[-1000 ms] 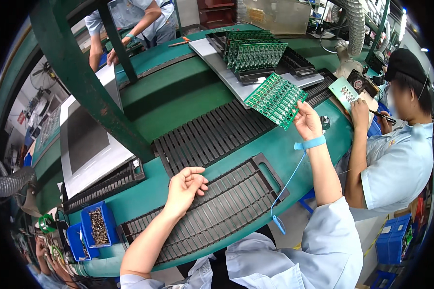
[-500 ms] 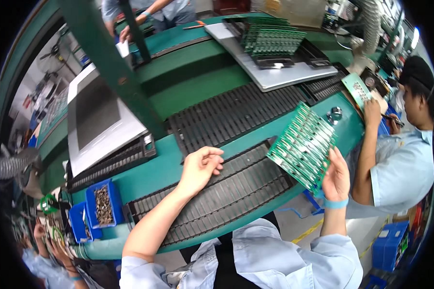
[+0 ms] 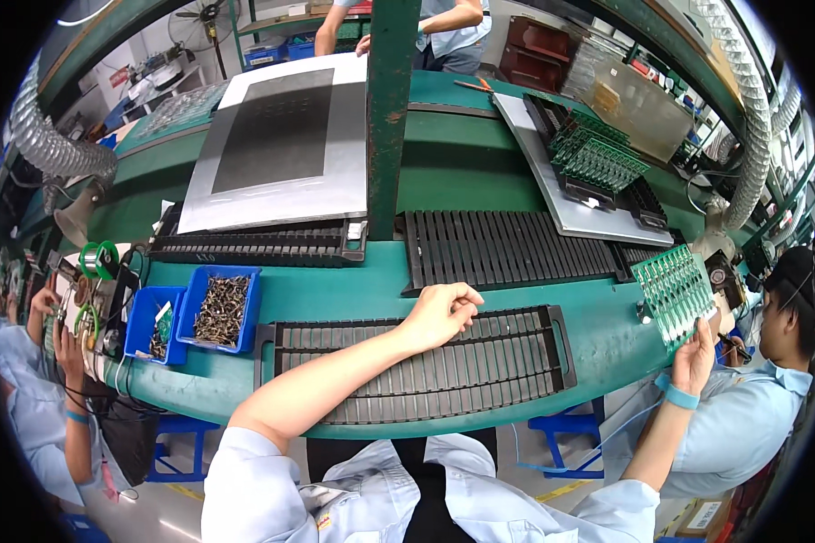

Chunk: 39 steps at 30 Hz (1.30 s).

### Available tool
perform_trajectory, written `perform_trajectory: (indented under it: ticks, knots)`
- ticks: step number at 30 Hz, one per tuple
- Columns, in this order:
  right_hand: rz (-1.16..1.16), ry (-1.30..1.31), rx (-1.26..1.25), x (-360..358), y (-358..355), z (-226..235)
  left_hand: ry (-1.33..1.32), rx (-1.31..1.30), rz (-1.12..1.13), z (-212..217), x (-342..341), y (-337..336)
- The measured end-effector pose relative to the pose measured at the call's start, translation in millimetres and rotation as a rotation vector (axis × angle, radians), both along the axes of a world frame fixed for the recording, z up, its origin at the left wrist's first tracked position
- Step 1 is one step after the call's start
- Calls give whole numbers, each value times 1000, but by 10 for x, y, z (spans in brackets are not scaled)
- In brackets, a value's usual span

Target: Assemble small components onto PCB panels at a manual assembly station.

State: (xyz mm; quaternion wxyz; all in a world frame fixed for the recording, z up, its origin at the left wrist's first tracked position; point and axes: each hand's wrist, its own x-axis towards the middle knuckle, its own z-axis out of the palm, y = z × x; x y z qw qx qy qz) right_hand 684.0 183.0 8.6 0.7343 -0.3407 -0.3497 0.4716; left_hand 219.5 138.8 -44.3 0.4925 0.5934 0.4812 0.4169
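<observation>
At the right, my right hand (image 3: 694, 355) grips a green circuit board panel (image 3: 672, 297) by its lower edge, with thumb and fingers closed on it. The panel is tilted upright above the bench's right end and bears rows of small parts. My left hand (image 3: 439, 317) hovers over a black slotted rack (image 3: 417, 398) lying flat in front of me. Its fingers are loosely curled, and nothing shows in them. Beyond it lies a second black slotted rack (image 3: 489, 244), with its slots bare.
Blue bins (image 3: 219, 308) of small metal parts stand at the left. A silver plate with a dark panel (image 3: 272, 136) leans behind a green post (image 3: 391, 118). More green boards (image 3: 598, 149) stand in a rack at the back right. A co-worker (image 3: 770, 380) sits close at the right.
My view has swung to the left. The board panel in my right hand has moved outward to the right, away from the near rack. My left hand stays curled over that rack.
</observation>
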Motion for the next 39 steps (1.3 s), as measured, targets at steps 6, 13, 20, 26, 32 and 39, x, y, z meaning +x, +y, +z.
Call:
perform_trajectory:
  ticks: [6,13,20,26,32,39]
  knots:
    - [-157,-22,-31,217,820,28,-35,53,-46,-38,100,35]
    - [-537,-26,-102,-31,2002,449,28,4,82,34,122,-40]
    - [-666,-7,-193,229,3162,248,99,-59,103,29,134,-56]
    - [-673,-52,-254,318,3641,45,138,-16,139,59,157,-64]
    - [-664,-109,-319,308,3724,86,162,-25,149,65,156,-44]
    - [-660,-188,-364,516,3933,73,130,-49,162,74,170,-26]
